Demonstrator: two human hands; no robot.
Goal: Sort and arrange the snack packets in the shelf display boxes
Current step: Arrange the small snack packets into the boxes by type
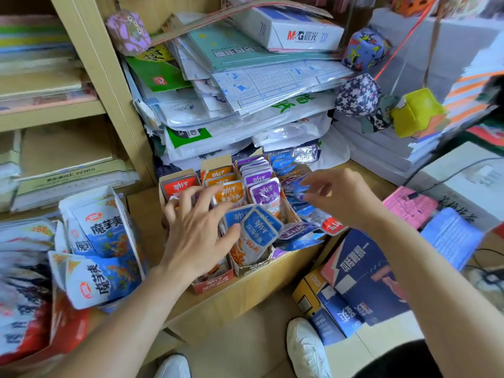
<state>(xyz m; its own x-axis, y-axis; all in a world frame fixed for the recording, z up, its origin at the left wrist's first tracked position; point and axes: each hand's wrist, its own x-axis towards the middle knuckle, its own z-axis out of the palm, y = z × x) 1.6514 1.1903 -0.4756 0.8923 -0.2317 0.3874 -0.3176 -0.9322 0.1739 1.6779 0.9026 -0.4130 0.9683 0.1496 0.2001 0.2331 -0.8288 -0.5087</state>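
The sorting looks roughly half done, judged from the cardboard display boxes [245,266] on the low shelf, which serve as the landmark here. Inside them, toward the back, the orange packets [226,186] and purple packets [263,186] already stand in tidy upright rows, and a red-topped packet [178,186] sits at the boxes' back left corner. The front is less settled: a blue packet [256,230] lies tilted across the near end, and just right of the boxes a loose heap of blue and purple packets [297,197] spills onto the shelf, with a red one [332,223] at its outer edge. The left hand [196,227] rests over the boxes with fingers spread, thumb touching the tilted blue packet. The right hand [341,195] hovers above the heap, fingers loosely curled; whether it pinches anything I cannot tell. Left of the boxes, larger blue-and-white bags [101,257] lie jumbled, apparently still unsorted.
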